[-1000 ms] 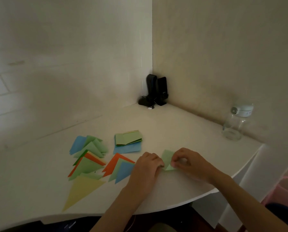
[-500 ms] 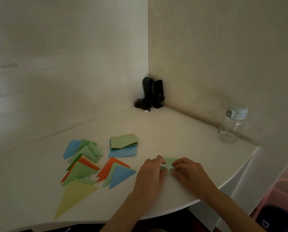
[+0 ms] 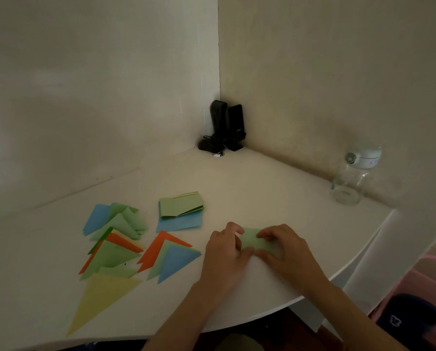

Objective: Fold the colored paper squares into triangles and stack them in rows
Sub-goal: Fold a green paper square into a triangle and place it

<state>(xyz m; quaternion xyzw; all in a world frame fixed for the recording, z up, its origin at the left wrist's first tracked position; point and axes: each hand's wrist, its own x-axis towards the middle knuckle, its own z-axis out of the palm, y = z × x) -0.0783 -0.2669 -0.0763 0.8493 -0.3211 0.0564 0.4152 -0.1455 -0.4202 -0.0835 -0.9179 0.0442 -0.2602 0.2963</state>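
On the white desk [image 3: 237,178], the left hand [image 3: 225,252] and right hand [image 3: 284,245] press down on a light green paper [image 3: 253,240] lying flat between them, fingers curled over its edges. To the left lie folded triangles [image 3: 115,252] in green, orange, blue and yellow, and a stack of paper squares [image 3: 181,206]. A clear bottle [image 3: 352,178] stands near the right wall; black speakers [image 3: 227,126] occupy the corner.

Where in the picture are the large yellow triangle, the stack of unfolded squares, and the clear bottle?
large yellow triangle [image 3: 102,296]: head view, middle of its flat face.
stack of unfolded squares [image 3: 180,205]: head view, top green sheet.
clear bottle [image 3: 351,182]: head view, its glass body.
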